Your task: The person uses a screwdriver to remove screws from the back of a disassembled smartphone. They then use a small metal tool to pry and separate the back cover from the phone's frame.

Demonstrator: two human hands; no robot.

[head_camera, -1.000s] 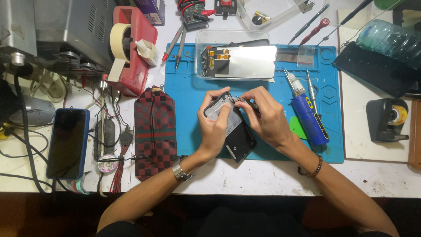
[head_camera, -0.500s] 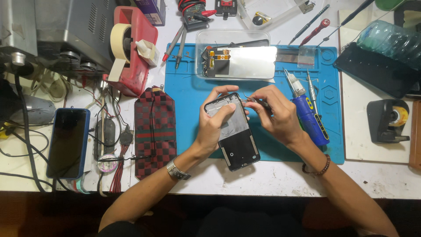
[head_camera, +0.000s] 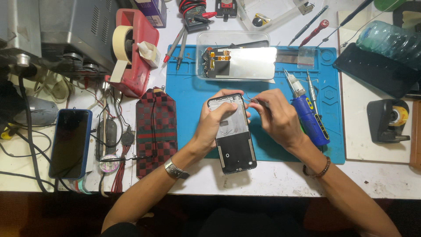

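My left hand (head_camera: 215, 125) is clamped around the opened phone frame (head_camera: 232, 134), holding it lengthwise above the blue work mat (head_camera: 193, 94) near the bench's front edge. My right hand (head_camera: 276, 118) pinches a thin pair of tweezers (head_camera: 253, 100) at the frame's upper right corner. Seen from my head camera, a blue-handled screwdriver (head_camera: 309, 116) lies just right of my hand, a detached screen (head_camera: 241, 62) rests at the mat's far edge, and a checkered pouch (head_camera: 155, 129) sits to the left.
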